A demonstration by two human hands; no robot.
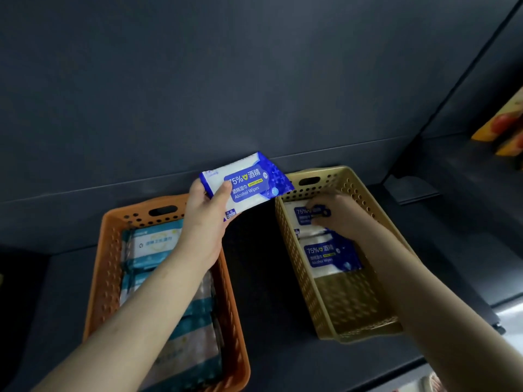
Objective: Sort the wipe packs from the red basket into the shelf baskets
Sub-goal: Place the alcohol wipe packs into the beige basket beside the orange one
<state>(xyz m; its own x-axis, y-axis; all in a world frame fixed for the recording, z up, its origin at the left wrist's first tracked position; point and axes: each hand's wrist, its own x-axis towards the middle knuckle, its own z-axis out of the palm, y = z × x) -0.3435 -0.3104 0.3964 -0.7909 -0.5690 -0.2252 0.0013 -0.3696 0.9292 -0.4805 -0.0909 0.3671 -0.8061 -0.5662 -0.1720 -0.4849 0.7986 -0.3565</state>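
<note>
My left hand (204, 210) grips a blue and white alcohol wipe pack (246, 184) in the air between the two shelf baskets. My right hand (334, 212) reaches into the tan basket (365, 315) and its curled fingers hold the far blue pack (304, 215) lying at the back. A second blue pack (329, 256) lies nearer in the same basket. The orange basket (106, 267) on the left holds several teal and white wipe packs (154, 246), partly hidden under my left forearm. The red basket is out of view.
Both baskets stand on a dark shelf (260, 278) with a dark back panel (226, 80) behind. A colourful box (503, 123) sits on the adjoining shelf at the far right. A dark strip of shelf separates the two baskets.
</note>
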